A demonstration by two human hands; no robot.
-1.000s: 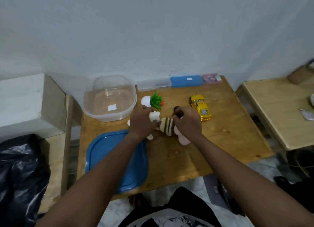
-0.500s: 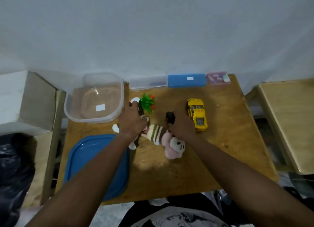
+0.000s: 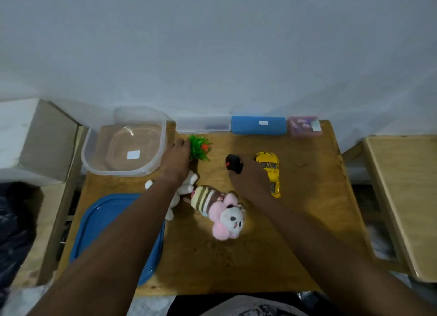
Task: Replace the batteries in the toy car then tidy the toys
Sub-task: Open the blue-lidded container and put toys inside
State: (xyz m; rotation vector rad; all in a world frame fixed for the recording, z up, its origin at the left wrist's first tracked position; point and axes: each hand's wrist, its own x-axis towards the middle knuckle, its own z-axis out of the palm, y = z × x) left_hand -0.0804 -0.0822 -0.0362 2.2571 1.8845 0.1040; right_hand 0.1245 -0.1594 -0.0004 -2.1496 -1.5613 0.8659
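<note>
Container [image 3: 123, 147] sits back-left on the surface [image 3: 307, 221], its lid [image 3: 99, 223] in front of it. Three cases [image 3: 257, 125] line the back edge. Toy car [image 3: 269, 166] lies right of centre, the plush toy [image 3: 217, 209] before it, the little plant [image 3: 199, 147] between container and car.

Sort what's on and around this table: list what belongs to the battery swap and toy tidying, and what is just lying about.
Part of the job:
yellow toy car
small black toy at the right hand
plush doll
white plush
green plant toy by the left hand
clear tub
blue lid

Lying about:
blue case
clear case
pink box
cardboard box
</note>
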